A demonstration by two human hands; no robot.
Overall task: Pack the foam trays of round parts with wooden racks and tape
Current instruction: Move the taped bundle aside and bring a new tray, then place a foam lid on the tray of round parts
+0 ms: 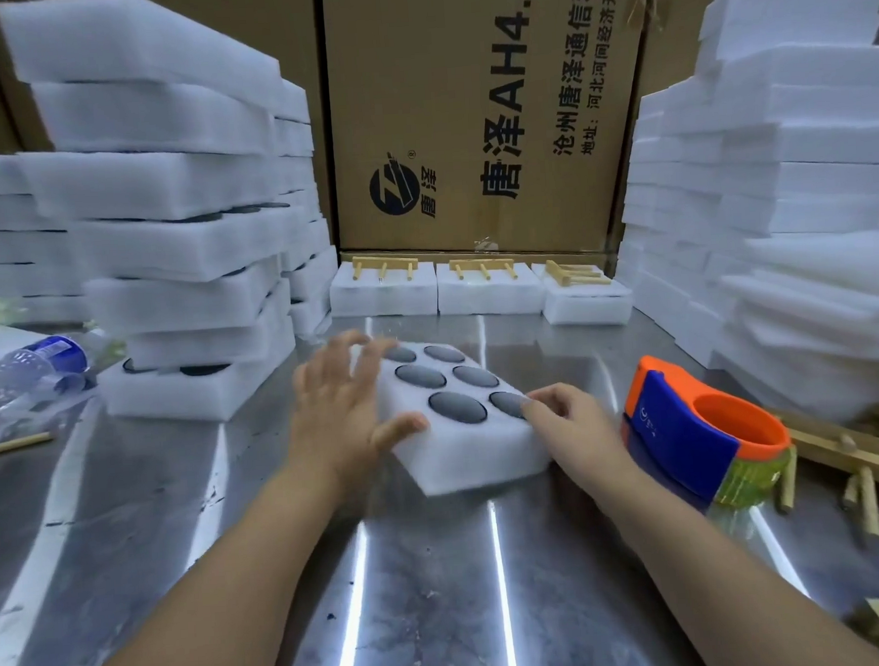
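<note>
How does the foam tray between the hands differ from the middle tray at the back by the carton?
The near tray shows six dark round parts uncovered, with no rack; the middle back tray carries a wooden rack on top. The near tray lies askew between the left hand and right hand; the middle back tray sits square along the carton, untouched. Both are white foam on the metal table.

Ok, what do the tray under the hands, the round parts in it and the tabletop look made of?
The tray looks like white expanded foam: matt, grainy faces, soft edges. The round parts are dark grey, smooth, faintly sheened; metal or ceramic, cannot tell. The tabletop looks like bare sheet metal, probably stainless: bright light streaks, scuffs.
</note>
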